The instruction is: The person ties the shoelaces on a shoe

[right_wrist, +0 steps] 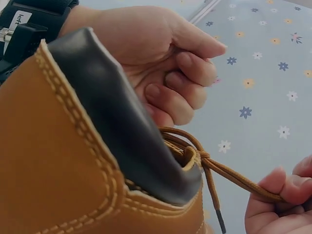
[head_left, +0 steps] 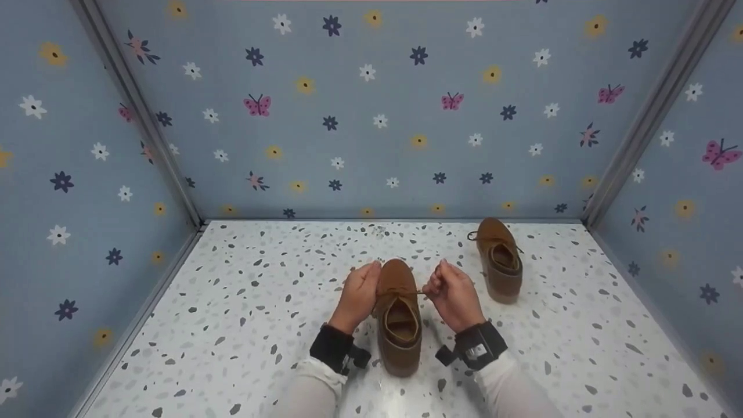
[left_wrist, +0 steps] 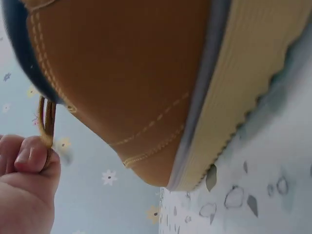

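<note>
A brown lace-up shoe (head_left: 398, 276) with a dark-lined collar stands upright on the speckled surface, toe facing the wall. My right hand (head_left: 457, 295) is just right of it, pinching a doubled strand of the brown shoelace (right_wrist: 239, 178) between thumb and curled fingers. The strand is stretched sideways from a knot at the shoe's throat; a loose lace tip hangs below that knot. My left hand (head_left: 356, 293) is along the shoe's left side, fingers curled in the right wrist view. Another lace loop runs toward its lower fingers, but the collar hides whether they hold it.
The matching brown shoe (head_left: 502, 278) stands farther back on the right, its laces sticking out at both sides. A flower-patterned wall (head_left: 371, 128) closes off the back, with similar side panels. Both wrists wear black straps with small cameras.
</note>
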`<state>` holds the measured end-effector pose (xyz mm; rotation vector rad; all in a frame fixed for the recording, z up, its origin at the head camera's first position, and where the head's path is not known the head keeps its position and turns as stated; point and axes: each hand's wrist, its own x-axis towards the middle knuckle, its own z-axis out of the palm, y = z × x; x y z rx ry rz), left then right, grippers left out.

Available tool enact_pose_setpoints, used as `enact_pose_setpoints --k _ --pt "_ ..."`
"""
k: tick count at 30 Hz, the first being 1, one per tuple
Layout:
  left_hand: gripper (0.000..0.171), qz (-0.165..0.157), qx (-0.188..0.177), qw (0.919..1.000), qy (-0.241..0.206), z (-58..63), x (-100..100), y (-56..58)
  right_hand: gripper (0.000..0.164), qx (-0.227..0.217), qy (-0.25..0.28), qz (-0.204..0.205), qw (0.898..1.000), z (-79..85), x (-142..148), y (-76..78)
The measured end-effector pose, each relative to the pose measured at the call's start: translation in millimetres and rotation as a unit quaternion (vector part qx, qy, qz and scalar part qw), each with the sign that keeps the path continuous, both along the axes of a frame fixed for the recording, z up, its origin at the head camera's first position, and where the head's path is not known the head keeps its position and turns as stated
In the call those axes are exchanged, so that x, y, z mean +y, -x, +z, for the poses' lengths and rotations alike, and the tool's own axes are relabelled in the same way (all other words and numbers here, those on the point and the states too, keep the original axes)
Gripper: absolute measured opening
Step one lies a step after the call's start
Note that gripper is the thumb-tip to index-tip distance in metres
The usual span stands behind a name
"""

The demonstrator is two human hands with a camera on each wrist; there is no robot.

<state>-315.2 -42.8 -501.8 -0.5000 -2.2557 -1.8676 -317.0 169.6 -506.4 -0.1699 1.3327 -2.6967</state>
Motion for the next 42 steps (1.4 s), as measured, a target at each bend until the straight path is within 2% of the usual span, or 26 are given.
enact_pose_setpoints --k 4,7,14,23,32,33,40,42 --pt "0.054 0.059 0.079 0.9942 0.044 -6.6 4 -0.3 0.031 -0.006 -0.006 -0.008 1.0 1.1 0 0.3" --pt "0.058 0.083 0.125 0.9869 0.061 -10.3 5 -0.2 0.032 -0.007 -0.014 -0.019 1.0 0.5 0 1.1" --pt "0.056 0.108 0.152 0.9801 0.068 -13.1 2 3.1 0.034 0.005 -0.041 -0.032 0.999 -1.0 5 3.5" --pt "0.056 0.095 0.125 0.985 0.071 -10.4 0 3.6 0.033 0.004 -0.039 -0.024 0.999 -1.2 8 6.2" --pt "0.055 0.069 0.031 0.997 0.016 -4.9 0 0.3 0.031 -0.027 -0.099 -0.029 0.994 -2.5 9 7.2" --pt "0.055 0.066 0.025 0.9974 0.016 -3.1 -1 -0.2 0.03 -0.028 -0.106 -0.03 0.994 -1.6 8 7.1" --pt "0.051 0.026 -0.009 0.9996 0.003 28.6 -2 -19.6 0.029 -0.017 -0.137 -0.019 0.99 5.1 7 5.1" --pt "0.051 0.024 -0.017 0.9996 -0.001 30.3 -2 -19.7 0.029 -0.01 -0.148 -0.014 0.989 6.4 8 4.5"
